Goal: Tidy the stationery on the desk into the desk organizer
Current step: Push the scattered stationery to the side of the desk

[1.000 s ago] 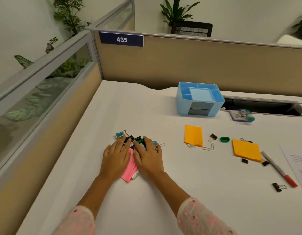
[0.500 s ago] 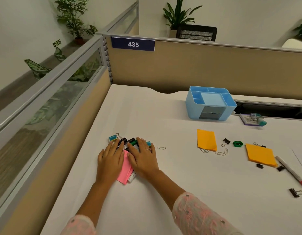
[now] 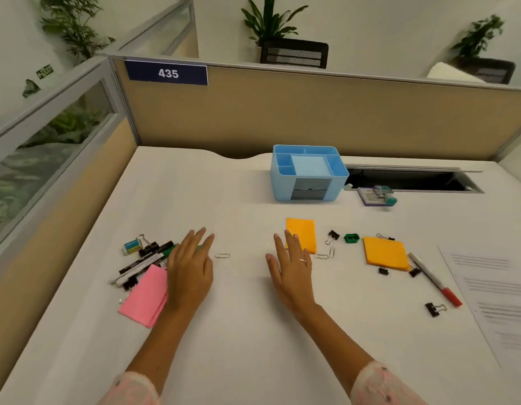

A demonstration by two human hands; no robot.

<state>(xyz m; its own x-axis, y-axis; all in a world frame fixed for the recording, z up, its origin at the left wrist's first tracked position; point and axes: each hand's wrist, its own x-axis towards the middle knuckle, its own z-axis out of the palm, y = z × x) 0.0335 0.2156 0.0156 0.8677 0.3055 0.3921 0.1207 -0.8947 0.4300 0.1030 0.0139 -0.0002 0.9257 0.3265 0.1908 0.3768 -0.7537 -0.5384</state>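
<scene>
The blue desk organizer [image 3: 282, 182] stands at the back of the white desk. A pink sticky pad [image 3: 145, 296], black markers [image 3: 142, 261], a green marker and a small eraser [image 3: 132, 247] lie at the left. My left hand [image 3: 189, 270] hovers flat with straight fingers over the right edge of that pile, holding nothing. My right hand [image 3: 288, 267] is spread flat, its fingertips at the near left corner of an orange sticky pad [image 3: 303, 232]. A second orange pad [image 3: 386, 252], a red-capped pen [image 3: 434, 279] and a green sharpener [image 3: 351, 237] lie to the right.
Black binder clips [image 3: 434, 309] and paper clips [image 3: 222, 255] are scattered over the desk. A stapler on a purple pad [image 3: 376, 195] sits right of the organizer, in front of an open cable slot [image 3: 408, 179]. Printed paper [image 3: 499, 290] lies at the right edge. Partition walls close off back and left.
Both hands have lifted off the pile at the left and spread apart. My right hand has moved right to the orange pad; my left stays by the markers. The camera tilted up.
</scene>
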